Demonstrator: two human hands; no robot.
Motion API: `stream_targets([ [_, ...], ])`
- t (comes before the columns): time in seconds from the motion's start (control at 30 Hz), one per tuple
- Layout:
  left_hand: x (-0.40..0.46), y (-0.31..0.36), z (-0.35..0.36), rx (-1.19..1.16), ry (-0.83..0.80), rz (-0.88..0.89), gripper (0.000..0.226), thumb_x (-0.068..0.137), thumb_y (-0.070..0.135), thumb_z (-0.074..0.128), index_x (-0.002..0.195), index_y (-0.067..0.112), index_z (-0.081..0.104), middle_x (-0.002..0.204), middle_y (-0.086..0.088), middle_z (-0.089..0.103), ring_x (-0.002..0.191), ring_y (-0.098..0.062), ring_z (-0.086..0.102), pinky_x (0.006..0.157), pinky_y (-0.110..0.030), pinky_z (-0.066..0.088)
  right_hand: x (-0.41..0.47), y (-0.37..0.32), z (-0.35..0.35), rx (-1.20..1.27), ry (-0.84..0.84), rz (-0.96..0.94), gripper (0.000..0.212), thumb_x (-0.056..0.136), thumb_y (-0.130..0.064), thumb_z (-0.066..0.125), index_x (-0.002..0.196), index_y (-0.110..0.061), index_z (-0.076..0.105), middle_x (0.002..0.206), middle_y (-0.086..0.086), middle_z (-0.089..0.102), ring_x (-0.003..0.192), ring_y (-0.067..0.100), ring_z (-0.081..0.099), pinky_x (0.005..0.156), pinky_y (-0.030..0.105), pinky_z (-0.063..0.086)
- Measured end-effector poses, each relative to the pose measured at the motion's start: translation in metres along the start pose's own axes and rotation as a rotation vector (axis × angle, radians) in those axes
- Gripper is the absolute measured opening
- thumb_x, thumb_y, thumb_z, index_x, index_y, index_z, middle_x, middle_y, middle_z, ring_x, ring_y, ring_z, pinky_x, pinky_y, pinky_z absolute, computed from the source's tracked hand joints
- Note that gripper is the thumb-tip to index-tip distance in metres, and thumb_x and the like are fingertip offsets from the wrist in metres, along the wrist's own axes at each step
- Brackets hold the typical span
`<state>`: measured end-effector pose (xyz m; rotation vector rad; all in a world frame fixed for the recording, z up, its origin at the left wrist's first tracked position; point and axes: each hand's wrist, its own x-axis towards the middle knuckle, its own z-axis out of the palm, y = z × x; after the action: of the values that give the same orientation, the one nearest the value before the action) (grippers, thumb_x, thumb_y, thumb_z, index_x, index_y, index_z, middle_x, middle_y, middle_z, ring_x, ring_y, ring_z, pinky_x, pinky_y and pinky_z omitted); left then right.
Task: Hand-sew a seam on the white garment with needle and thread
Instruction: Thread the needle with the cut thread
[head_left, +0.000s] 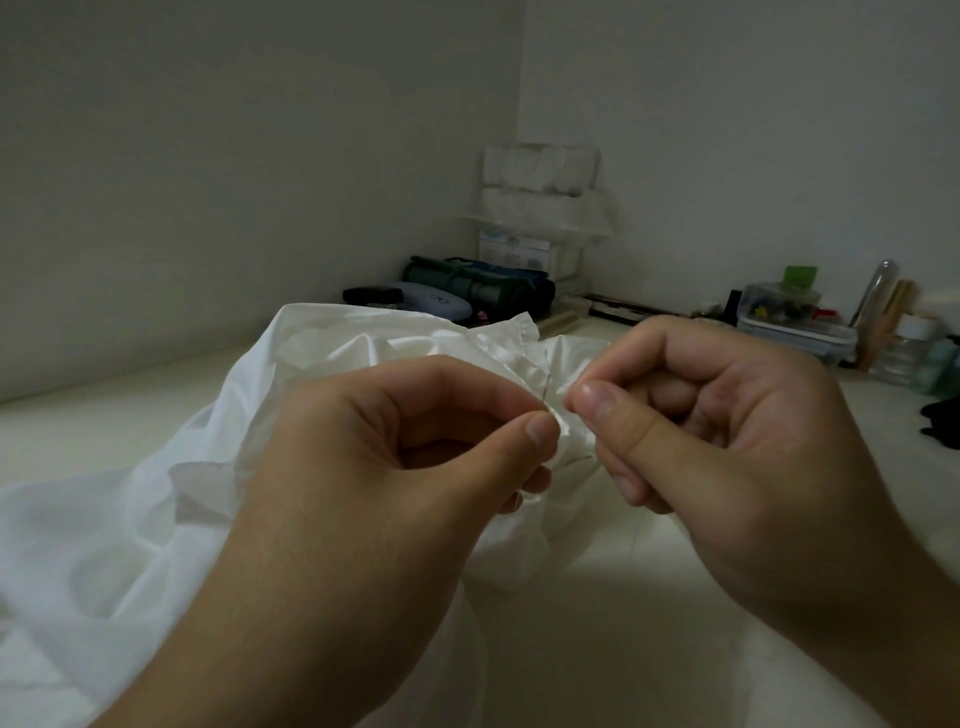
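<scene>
While the left hand (415, 441) pinches needle (546, 395) and garment (156, 519), the right hand (727, 431) pinches cloth.

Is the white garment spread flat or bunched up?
Bunched up: the white garment lies in loose folds, gathered where the left hand and right hand pinch it.

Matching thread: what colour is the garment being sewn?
Plain white, no pattern; the garment shows clearly in the head view.

Thread too fine to discern.
</scene>
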<state>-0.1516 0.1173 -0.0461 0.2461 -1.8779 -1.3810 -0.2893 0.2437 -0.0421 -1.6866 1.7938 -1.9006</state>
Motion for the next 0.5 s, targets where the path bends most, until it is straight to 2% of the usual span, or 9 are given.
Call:
stream_targets([
  [0.17, 0.0002, 0.0005, -0.0001, 0.007, -0.023, -0.017, 0.007, 0.075, 0.026, 0.082, 0.081, 0.031, 0.083, 0.072, 0.002, 0.080, 0.068, -0.015, 0.079, 0.067, -0.022, 0.063, -0.0002, 0.0009, -0.0003, 0.000, -0.003, -0.002, 0.008, 0.092, -0.015, 0.068, 0.087, -0.010, 0.072, 0.055, 0.006, 0.062, 0.044, 0.010, 0.054, 0.047, 0.014, 0.043],
  [0.5, -0.0013, 0.0009, -0.0001, 0.040, -0.029, 0.002, 0.006, 0.077, 0.028, 0.083, 0.080, 0.034, 0.083, 0.071, 0.004, 0.079, 0.069, -0.013, 0.079, 0.068, -0.027, 0.066, -0.0005, 0.0007, 0.0004, 0.009, -0.021, -0.016, 0.009, 0.091, -0.017, 0.068, 0.087, -0.010, 0.072, 0.056, 0.006, 0.062, 0.045, 0.009, 0.054, 0.047, 0.014, 0.043],
])
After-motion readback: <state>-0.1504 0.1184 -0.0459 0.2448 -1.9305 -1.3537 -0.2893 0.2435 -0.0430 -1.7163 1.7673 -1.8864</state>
